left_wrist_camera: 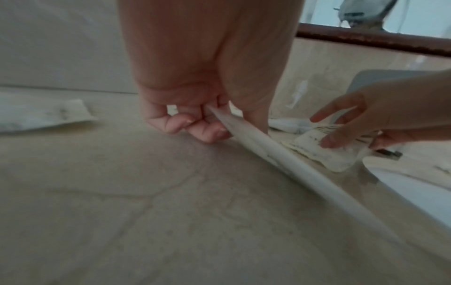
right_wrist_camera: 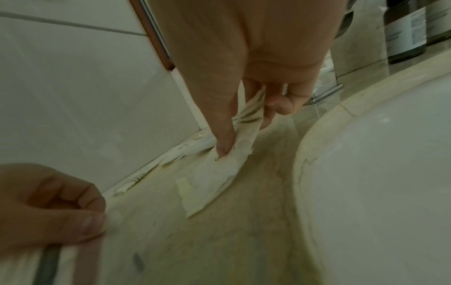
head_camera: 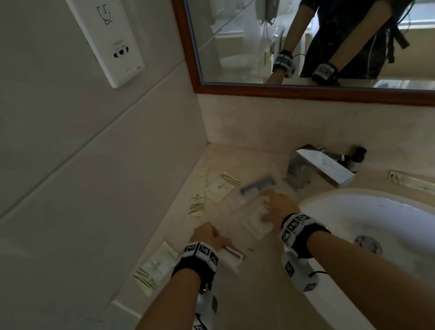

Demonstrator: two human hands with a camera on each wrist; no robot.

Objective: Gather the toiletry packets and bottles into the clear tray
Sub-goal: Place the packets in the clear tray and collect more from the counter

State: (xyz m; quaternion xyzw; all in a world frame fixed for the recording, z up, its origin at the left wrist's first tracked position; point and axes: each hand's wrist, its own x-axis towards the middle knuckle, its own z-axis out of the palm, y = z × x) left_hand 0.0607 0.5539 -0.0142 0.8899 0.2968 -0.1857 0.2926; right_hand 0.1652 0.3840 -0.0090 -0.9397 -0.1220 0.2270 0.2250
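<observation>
My left hand (head_camera: 217, 239) pinches a flat white packet with a red stripe (head_camera: 233, 257) at the counter's front; its curled fingers (left_wrist_camera: 207, 133) grip the packet's edge (left_wrist_camera: 280, 160). My right hand (head_camera: 266, 213) pinches a cream packet (head_camera: 257, 225) between thumb (right_wrist_camera: 224, 138) and fingers, its lower end (right_wrist_camera: 212, 185) still on the counter beside the basin. Just beyond it lies the clear tray (head_camera: 259, 187), blurred, with a dark item inside. More cream packets lie loose: a long one (head_camera: 199, 192), a square one (head_camera: 221, 188), another at the near left (head_camera: 154, 270). A dark bottle (head_camera: 356, 158) stands behind the tap.
A chrome tap (head_camera: 316, 169) overhangs the white basin (head_camera: 373, 217) on the right. The tiled wall (head_camera: 80, 176) closes the left side and a wood-framed mirror (head_camera: 310, 93) the back. Dark bottles (right_wrist_camera: 405, 32) show at the far right of the right wrist view.
</observation>
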